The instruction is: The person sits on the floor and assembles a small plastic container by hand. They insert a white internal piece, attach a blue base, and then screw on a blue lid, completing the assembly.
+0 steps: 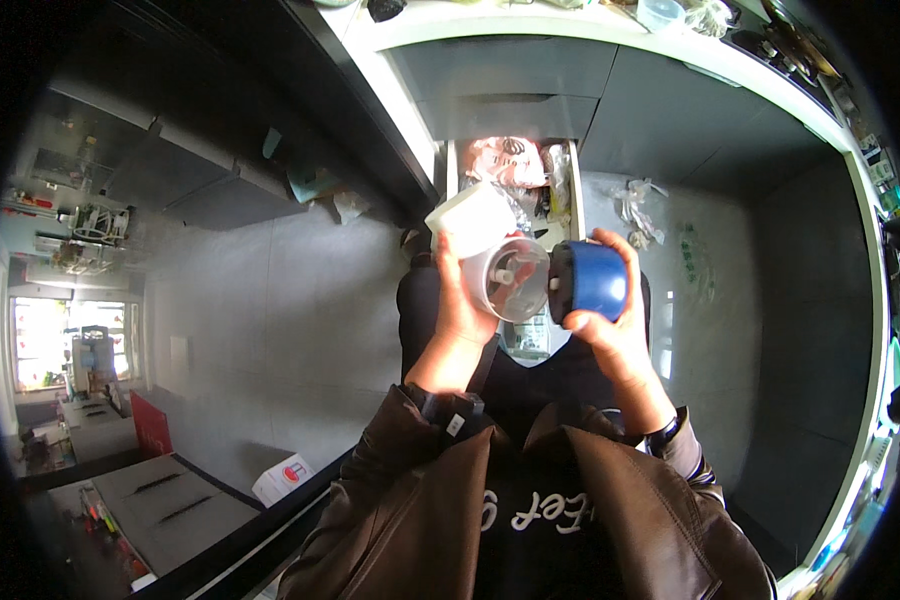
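Left hand (462, 300): wrapped round clear round tub (507, 278); tilted, may slip
Right hand (610, 320): clasping blue lid (592, 281) at 3 o'clock; could drop into open drawer (515, 180) at 12

The left hand (462, 305) holds a clear round container (505, 275) beside the blue lid (590, 282) in the right hand (615, 335).

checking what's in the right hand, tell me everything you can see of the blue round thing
The blue cylinder is a short, round piece, glossy like plastic, with a dark rim on its left face. It lies on its side, gripped in the right hand, its dark face turned toward the clear round container in the left hand, close beside it.
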`<state>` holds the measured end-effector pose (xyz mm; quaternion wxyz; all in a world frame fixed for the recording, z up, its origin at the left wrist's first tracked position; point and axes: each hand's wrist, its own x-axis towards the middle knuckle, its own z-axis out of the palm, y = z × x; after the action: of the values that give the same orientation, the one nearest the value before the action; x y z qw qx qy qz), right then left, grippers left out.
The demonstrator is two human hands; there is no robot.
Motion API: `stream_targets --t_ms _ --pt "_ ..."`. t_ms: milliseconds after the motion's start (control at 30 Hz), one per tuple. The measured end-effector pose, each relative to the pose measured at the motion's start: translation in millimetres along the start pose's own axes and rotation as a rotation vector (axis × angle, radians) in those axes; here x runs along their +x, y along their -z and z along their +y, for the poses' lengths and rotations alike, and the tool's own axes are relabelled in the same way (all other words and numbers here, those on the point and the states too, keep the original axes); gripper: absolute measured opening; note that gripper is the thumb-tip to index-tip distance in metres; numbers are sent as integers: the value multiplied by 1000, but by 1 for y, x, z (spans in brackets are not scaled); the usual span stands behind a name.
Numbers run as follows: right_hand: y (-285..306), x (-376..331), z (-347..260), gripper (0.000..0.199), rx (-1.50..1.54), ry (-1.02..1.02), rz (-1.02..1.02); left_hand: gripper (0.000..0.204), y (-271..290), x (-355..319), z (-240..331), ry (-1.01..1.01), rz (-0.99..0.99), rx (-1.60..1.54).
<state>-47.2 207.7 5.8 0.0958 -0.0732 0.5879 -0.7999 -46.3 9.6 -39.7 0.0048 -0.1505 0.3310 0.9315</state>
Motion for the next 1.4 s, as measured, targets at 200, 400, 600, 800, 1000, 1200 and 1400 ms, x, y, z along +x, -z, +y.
stream_targets --t_ms 200,400,600,800,1000,1200,1400 --pt "6 3 6 110 406 -151 -74 106 -2 -3 16 60 -55 -102" --pt "13 0 18 99 578 -228 -124 109 -9 -5 23 102 -3 -122" --pt "19 4 23 99 793 -322 -156 111 -16 -8 24 113 69 -117" --pt "19 5 26 98 913 -383 -170 113 -8 -4 23 147 46 -164" --pt "21 22 25 86 852 -376 -137 113 6 5 20 103 42 -193" --pt "32 81 -13 81 363 -62 -49 111 18 12 25 120 -12 -306" --pt "52 189 -60 87 -542 201 59 109 33 22 32 119 54 -350"
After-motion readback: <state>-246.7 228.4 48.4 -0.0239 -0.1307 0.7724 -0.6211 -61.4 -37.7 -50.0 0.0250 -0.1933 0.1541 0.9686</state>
